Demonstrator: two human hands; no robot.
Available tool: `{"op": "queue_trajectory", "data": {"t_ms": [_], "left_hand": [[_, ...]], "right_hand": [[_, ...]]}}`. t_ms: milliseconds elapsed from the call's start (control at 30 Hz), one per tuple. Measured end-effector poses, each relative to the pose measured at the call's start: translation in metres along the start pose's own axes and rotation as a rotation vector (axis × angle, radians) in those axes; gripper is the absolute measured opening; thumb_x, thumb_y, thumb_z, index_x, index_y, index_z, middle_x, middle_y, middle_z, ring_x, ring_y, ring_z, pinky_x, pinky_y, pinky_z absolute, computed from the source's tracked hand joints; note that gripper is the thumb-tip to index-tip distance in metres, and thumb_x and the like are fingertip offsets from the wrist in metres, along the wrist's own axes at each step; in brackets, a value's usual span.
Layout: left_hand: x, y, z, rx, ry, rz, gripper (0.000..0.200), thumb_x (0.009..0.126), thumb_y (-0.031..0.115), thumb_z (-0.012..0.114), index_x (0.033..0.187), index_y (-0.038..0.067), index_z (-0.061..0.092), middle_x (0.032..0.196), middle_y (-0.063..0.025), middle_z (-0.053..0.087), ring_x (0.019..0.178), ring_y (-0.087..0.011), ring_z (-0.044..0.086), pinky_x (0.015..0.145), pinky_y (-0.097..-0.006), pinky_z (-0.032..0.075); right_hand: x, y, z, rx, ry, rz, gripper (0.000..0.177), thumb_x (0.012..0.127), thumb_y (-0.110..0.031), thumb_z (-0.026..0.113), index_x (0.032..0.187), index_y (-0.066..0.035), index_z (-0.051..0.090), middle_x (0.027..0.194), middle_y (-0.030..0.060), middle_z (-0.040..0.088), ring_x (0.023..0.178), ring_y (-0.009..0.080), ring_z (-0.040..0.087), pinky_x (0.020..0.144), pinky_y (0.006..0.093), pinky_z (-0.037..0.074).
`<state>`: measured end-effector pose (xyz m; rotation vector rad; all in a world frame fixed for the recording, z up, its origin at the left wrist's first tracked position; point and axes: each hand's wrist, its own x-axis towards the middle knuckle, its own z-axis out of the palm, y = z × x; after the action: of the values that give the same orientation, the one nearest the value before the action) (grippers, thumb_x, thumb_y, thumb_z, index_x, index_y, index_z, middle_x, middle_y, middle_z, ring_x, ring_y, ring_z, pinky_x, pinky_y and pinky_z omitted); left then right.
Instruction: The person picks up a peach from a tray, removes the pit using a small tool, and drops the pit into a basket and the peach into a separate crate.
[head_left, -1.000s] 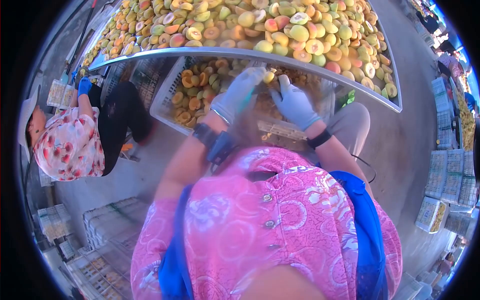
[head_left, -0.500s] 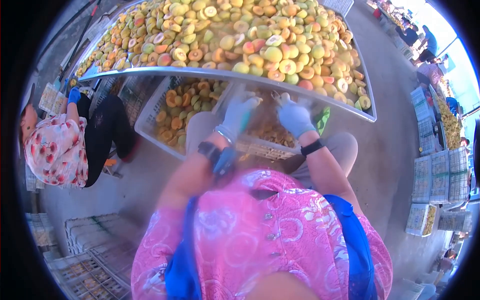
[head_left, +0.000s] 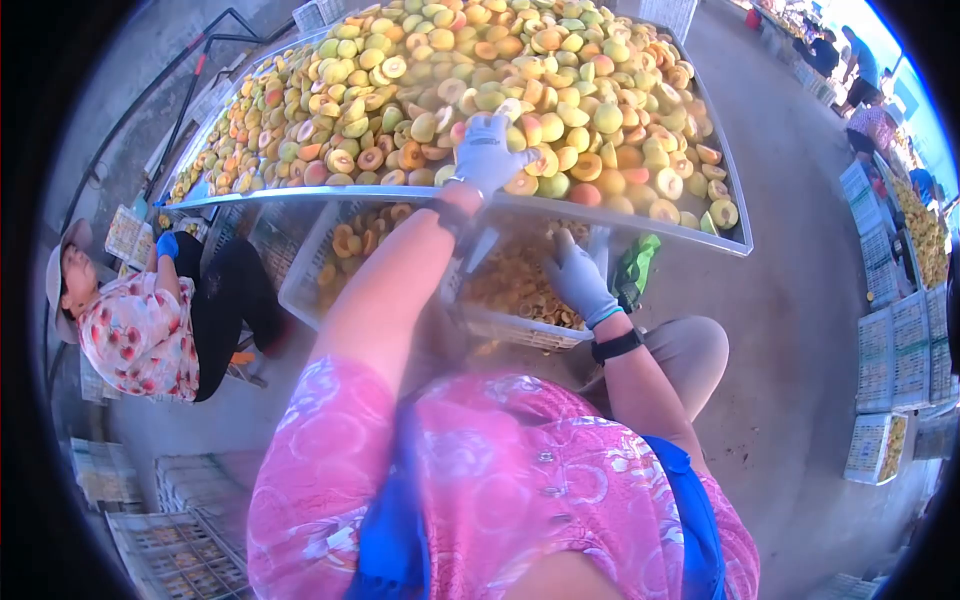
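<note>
My left hand, in a pale glove, reaches over the near rim of a metal-edged tray and rests on the heaped apricots, many of them halved. Its thumb and fingers are spread, touching the fruit. Lower and to the right, my gloved right hand hovers over a white crate holding small brown pieces that look like pits. The right fingers are curled closed; what they hold, if anything, is too blurred to name. Beside it on the left, another crate holds halved apricots, partly hidden by my left arm.
The tray's metal rim runs just above the crates. A green bag hangs right of my right hand. At left sits a person in a patterned shirt. Stacked crates line the far right, with other people beyond.
My left hand has moved from above the lower crates up onto the apricot heap. My right hand has dropped slightly, away from the left. The view has shifted a little.
</note>
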<state>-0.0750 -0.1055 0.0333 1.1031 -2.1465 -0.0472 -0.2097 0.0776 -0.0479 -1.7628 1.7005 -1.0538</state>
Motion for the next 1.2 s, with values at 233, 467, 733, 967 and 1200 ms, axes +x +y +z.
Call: {"op": "queue_trajectory", "data": {"t_ms": [233, 467, 733, 967, 1200], "left_hand": [[0.007, -0.001, -0.003, -0.091, -0.127, -0.116, 0.065, 0.070, 0.028, 0.079, 0.125, 0.004, 0.053, 0.112, -0.0137, 0.056, 0.107, -0.0298, 0.053, 0.092, -0.0401, 0.044], [-0.054, 0.021, -0.005, -1.480, -0.189, -0.454, 0.033, 0.085, 0.016, 0.067, 0.114, 0.004, 0.058, 0.104, -0.0048, 0.061, 0.095, -0.0193, 0.062, 0.080, -0.0302, 0.052], [-0.086, 0.048, -0.020, -0.984, -0.265, -0.215, 0.028, 0.093, 0.020, 0.057, 0.114, 0.001, 0.058, 0.100, -0.0124, 0.066, 0.093, -0.0232, 0.064, 0.084, -0.0330, 0.053], [-0.095, 0.059, -0.013, -2.154, -0.340, -0.799, 0.047, 0.099, 0.039, 0.044, 0.118, -0.002, 0.052, 0.113, -0.0196, 0.060, 0.105, -0.0344, 0.059, 0.092, -0.0454, 0.049], [-0.099, 0.063, -0.004, -2.011, -0.101, -0.855, 0.036, 0.097, 0.031, 0.047, 0.111, -0.001, 0.054, 0.109, -0.0179, 0.061, 0.102, -0.0329, 0.060, 0.085, -0.0450, 0.052]], "right_hand": [[0.002, -0.019, -0.011, 0.050, 0.096, -0.127, 0.023, 0.090, -0.020, 0.060, 0.101, -0.004, 0.049, 0.085, 0.0240, 0.062, 0.081, 0.0424, 0.061, 0.067, 0.0487, 0.048], [0.009, -0.023, -0.010, 0.531, 0.029, 0.095, 0.025, 0.095, -0.026, 0.057, 0.105, -0.004, 0.051, 0.077, 0.0142, 0.060, 0.068, 0.0300, 0.061, 0.062, 0.0393, 0.049], [-0.004, -0.056, -0.029, 0.921, -0.122, 0.344, 0.025, 0.098, -0.034, 0.053, 0.103, -0.010, 0.054, 0.071, -0.0040, 0.050, 0.058, 0.0053, 0.046, 0.051, 0.0221, 0.040], [-0.008, -0.062, -0.034, 1.046, -0.132, 0.376, 0.026, 0.098, -0.037, 0.051, 0.105, -0.012, 0.054, 0.068, -0.0032, 0.049, 0.055, 0.0058, 0.046, 0.046, 0.0217, 0.037], [-0.006, -0.044, -0.008, 1.042, -0.103, 0.295, 0.029, 0.100, -0.034, 0.049, 0.110, -0.007, 0.053, 0.070, -0.0008, 0.051, 0.057, 0.0061, 0.046, 0.047, 0.0231, 0.039]]}}
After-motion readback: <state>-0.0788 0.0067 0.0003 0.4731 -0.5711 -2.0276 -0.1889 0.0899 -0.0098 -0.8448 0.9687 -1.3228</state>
